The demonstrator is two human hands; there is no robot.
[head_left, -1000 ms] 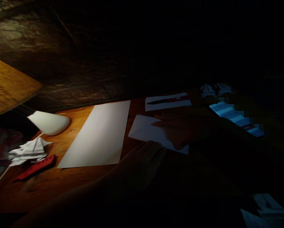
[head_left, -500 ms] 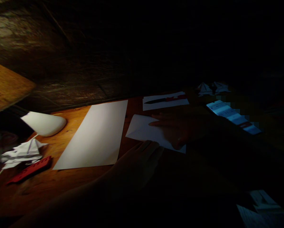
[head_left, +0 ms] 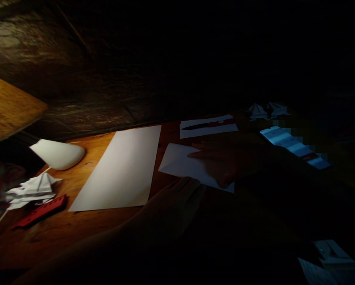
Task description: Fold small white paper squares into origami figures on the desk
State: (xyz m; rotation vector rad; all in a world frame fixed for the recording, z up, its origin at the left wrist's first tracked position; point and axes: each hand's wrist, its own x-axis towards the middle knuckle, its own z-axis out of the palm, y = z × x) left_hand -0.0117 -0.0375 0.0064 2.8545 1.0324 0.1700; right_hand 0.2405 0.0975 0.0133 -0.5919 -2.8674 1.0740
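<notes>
A small folded white paper (head_left: 180,163) lies on the wooden table (head_left: 85,227) in dim light. My right hand (head_left: 224,160) lies flat on its right part, fingers stretched out and pointing left. My left hand (head_left: 173,208) rests on the table just below the paper's near edge, fingers extended with the tips touching or almost touching it. Both forearms are in deep shadow.
A large white sheet (head_left: 124,168) lies to the left. Behind it sit a white lamp shade (head_left: 57,153), a folded paper figure (head_left: 31,189) and a red ruler (head_left: 40,210). A pen on paper (head_left: 208,126), a lit phone (head_left: 294,147) and more folded figures (head_left: 266,111) are farther back and right.
The view shifted slightly left and then back. Both hands stay where they were on and beside the folded paper.
</notes>
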